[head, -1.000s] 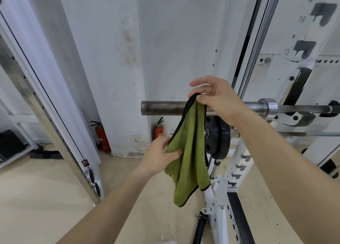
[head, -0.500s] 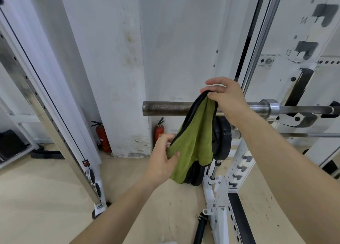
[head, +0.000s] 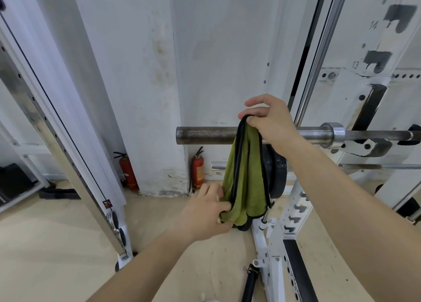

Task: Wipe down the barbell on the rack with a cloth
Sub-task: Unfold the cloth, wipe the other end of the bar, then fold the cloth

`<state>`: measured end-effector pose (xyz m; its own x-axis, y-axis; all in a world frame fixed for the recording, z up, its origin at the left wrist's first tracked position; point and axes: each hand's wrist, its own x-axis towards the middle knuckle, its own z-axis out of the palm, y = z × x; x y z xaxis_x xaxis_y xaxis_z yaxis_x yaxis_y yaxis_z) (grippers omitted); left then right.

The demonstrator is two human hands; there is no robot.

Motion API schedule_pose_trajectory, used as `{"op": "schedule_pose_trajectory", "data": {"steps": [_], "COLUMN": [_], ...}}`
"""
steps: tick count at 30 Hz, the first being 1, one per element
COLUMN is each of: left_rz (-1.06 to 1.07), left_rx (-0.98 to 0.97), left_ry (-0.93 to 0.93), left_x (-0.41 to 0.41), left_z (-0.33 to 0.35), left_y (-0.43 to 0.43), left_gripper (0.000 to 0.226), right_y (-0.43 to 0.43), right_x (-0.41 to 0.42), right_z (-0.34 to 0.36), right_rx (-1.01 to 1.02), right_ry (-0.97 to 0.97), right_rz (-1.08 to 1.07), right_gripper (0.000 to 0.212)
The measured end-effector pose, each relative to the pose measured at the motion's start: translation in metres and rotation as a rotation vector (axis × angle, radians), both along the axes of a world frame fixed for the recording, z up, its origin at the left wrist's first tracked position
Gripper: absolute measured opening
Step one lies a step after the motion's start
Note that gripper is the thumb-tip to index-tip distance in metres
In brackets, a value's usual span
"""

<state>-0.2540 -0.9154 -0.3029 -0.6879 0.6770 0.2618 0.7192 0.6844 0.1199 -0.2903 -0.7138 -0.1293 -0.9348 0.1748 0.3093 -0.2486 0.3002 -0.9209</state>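
Note:
A dark steel barbell [head: 205, 135] lies level on the white rack's hook [head: 364, 145], its bare sleeve end pointing left. A green cloth with black trim [head: 247, 174] hangs folded in front of the sleeve. My right hand [head: 271, 123] pinches the cloth's top edge just above the bar. My left hand [head: 205, 212] grips the cloth's bunched lower end below the bar. The sleeve stretch behind the cloth and my right hand is hidden.
A black weight plate [head: 276, 178] hangs on a rack peg behind the cloth. The white rack upright [head: 296, 210] stands right of it. Two red fire extinguishers [head: 197, 168] stand by the white pillar [head: 145, 85]. A slanted metal frame post [head: 57, 142] crosses the left side.
My right hand carried the cloth's top rightward along the sleeve. My left hand gathered the hanging end up, so the cloth went from hanging long to folded double.

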Motion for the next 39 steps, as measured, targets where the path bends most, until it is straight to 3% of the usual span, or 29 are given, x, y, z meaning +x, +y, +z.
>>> {"op": "schedule_pose_trajectory", "data": {"steps": [4, 11, 15, 17, 24, 27, 30, 33, 35, 39], "left_rz": [-0.123, -0.331, -0.299, -0.235, 0.342, 0.298, 0.194, 0.126, 0.1, 0.171], "left_rx": [-0.103, -0.155, -0.066, -0.017, 0.293, 0.337, 0.236, 0.149, 0.127, 0.313], "left_ry": [0.189, 0.318, 0.255, 0.211, -0.031, -0.106, -0.136, 0.03, 0.201, 0.376], "left_x": [0.003, 0.018, 0.019, 0.017, -0.006, -0.014, -0.016, -0.015, -0.013, -0.01], "left_z": [0.007, 0.018, 0.023, 0.021, 0.028, 0.035, 0.038, 0.041, 0.045, 0.052], "left_y": [-0.006, -0.009, -0.019, -0.024, -0.037, -0.041, -0.045, -0.049, -0.053, -0.061], "left_gripper": [0.019, 0.013, 0.002, 0.008, 0.018, 0.018, 0.02, 0.008, 0.016, 0.01], "right_y": [0.004, 0.018, 0.025, 0.028, 0.035, 0.036, 0.039, 0.043, 0.044, 0.05], "right_x": [-0.001, -0.009, -0.012, -0.013, -0.009, -0.008, -0.01, -0.012, -0.013, -0.015], "right_z": [-0.008, -0.019, -0.025, -0.025, -0.025, -0.027, -0.025, -0.023, -0.023, -0.027], "right_rx": [0.057, 0.192, 0.182, 0.169, 0.162, 0.131, 0.083, 0.027, 0.005, -0.017], "right_ry": [-0.002, 0.018, 0.037, 0.022, -0.007, 0.006, 0.008, 0.004, 0.001, -0.016], "right_rz": [-0.058, -0.181, -0.244, -0.241, -0.191, -0.173, -0.191, -0.23, -0.258, -0.283], "right_gripper": [0.032, 0.03, 0.03, 0.029, 0.031, 0.029, 0.029, 0.027, 0.027, 0.027]}}
